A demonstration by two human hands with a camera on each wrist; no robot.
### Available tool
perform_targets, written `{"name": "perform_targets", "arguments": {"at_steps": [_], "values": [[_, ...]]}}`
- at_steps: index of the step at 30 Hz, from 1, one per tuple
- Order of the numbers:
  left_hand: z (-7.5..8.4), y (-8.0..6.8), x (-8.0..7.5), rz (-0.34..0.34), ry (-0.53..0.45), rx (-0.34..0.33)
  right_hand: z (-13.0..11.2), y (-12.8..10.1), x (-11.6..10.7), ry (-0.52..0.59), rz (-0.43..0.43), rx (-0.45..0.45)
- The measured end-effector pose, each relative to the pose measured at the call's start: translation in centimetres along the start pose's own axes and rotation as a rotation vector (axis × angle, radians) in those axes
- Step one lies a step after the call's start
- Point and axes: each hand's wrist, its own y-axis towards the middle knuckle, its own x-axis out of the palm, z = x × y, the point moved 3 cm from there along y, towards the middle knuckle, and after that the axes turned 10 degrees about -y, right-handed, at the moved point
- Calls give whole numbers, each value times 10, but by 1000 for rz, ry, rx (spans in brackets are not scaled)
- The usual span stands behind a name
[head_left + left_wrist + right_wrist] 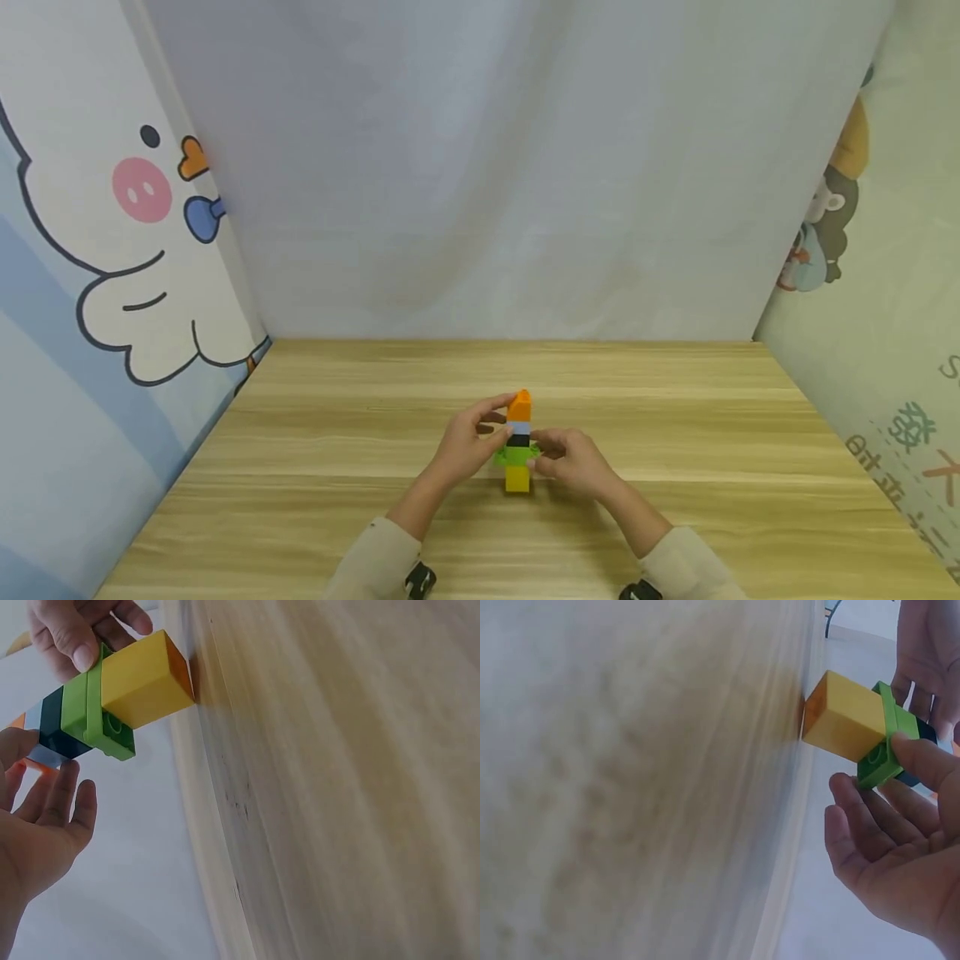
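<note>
An upright tower of toy building blocks stands between both hands. From the bottom it has a yellow block (517, 480), a green piece (517, 456) sticking out at both sides, a black block (518, 441), a pale blue block (519, 427) and a slanted orange block (520, 408). My left hand (467, 447) grips the upper part, thumb near the pale blue and black blocks. At the other side, my right hand (576, 463) pinches the green piece, its thumb on the edge in the right wrist view. The yellow block's (847, 716) underside is right at the tabletop.
The wood-grain table (330, 433) extends around the tower on all sides. A pale curtain (480, 183) hangs behind its back edge. Printed cartoon panels stand at the left (75, 375) and right (885, 333).
</note>
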Motion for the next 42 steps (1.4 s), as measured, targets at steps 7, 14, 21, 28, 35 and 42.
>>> {"name": "perform_targets", "arguments": {"at_steps": [7,14,21,28,35,42], "values": [[-3,5,-4,18,-7,-19,-4,3,4,-29,54,-45],[-10,6,-7,41,-22,-44,-4,5,7,-3,2,-82],[-17,7,-9,42,-36,-79,-5,8,5,25,-61,-61],[-25,10,-9,32,-103,-149,-2,14,4,57,-96,-23],[-33,17,-9,1,-114,-221,3,21,1,79,-115,30],[-39,25,-11,-16,-101,-286,8,29,-1,113,-151,59]]}}
